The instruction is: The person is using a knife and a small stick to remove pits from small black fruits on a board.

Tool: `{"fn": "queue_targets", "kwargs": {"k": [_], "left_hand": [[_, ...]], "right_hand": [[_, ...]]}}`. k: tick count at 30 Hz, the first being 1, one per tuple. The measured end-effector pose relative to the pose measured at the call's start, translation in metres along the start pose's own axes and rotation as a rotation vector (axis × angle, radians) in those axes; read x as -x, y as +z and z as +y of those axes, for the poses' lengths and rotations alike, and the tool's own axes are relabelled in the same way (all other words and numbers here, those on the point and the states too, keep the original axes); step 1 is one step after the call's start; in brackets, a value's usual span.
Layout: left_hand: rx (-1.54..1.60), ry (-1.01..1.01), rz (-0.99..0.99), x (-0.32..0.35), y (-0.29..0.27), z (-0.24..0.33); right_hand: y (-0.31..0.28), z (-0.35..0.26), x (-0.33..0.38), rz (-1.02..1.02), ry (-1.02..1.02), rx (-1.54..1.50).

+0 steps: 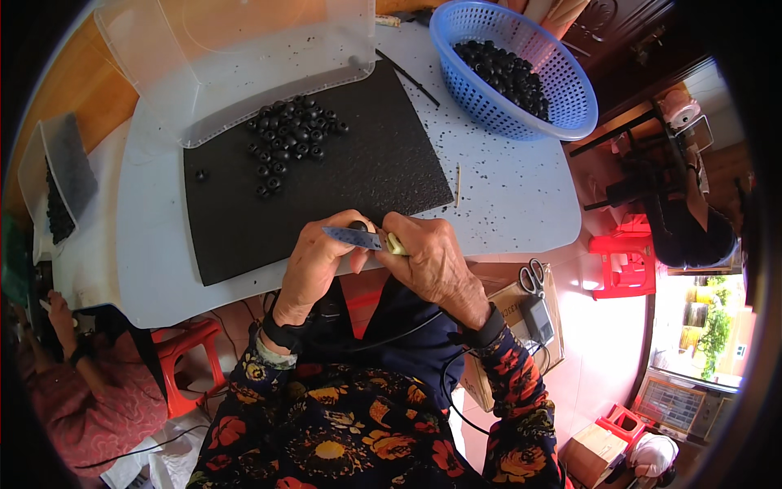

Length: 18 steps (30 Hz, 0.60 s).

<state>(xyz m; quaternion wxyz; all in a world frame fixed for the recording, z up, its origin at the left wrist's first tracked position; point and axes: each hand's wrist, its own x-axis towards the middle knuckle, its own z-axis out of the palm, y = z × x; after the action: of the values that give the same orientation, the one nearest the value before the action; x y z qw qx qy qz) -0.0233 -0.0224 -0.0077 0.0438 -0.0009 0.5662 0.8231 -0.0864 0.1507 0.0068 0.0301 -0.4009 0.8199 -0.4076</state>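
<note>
Beyond the left hand (314,262), a dark foam mat (358,175) with a rough, grainy face lies on the pale surface (513,204). On it sits a loose heap of small black rings (292,140), round and rubbery-looking, too many and too closely packed to count, with one stray ring (200,174) lying apart to the left. Farther off stands one clear plastic tub (244,65), its rim touching the mat's far edge. The left hand is curled shut, pinching a flat grey-blue blade (352,237) and, at the fingertips, one black ring (358,226) of the same kind, held just above the mat's near edge. Touching it, the right hand (436,262) is closed around a pale yellowish handle (397,244) at the blade's end. Beyond the right hand lie one thin black stick (407,78) and one thin pale stick (458,184), and past them stands one blue plastic basket (562,90) with a lattice wall, holding more black rings. Black crumbs speckle the surface around it. Right of the right hand, one pair of scissors (533,277) lies on a cardboard box (509,303).
</note>
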Motion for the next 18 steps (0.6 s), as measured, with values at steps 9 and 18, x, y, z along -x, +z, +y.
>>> {"fn": "queue_targets", "kwargs": {"k": [9, 18], "left_hand": [[0.018, 0.028, -0.006, 0.0008, 0.0011, 0.0011], [-0.081, -0.017, -0.037, 0.0030, -0.0023, 0.0006]], "right_hand": [[-0.0004, 0.0003, -0.0025, -0.009, -0.003, 0.006], [-0.0033, 0.0015, -0.0036, -0.038, -0.004, 0.028]]}}
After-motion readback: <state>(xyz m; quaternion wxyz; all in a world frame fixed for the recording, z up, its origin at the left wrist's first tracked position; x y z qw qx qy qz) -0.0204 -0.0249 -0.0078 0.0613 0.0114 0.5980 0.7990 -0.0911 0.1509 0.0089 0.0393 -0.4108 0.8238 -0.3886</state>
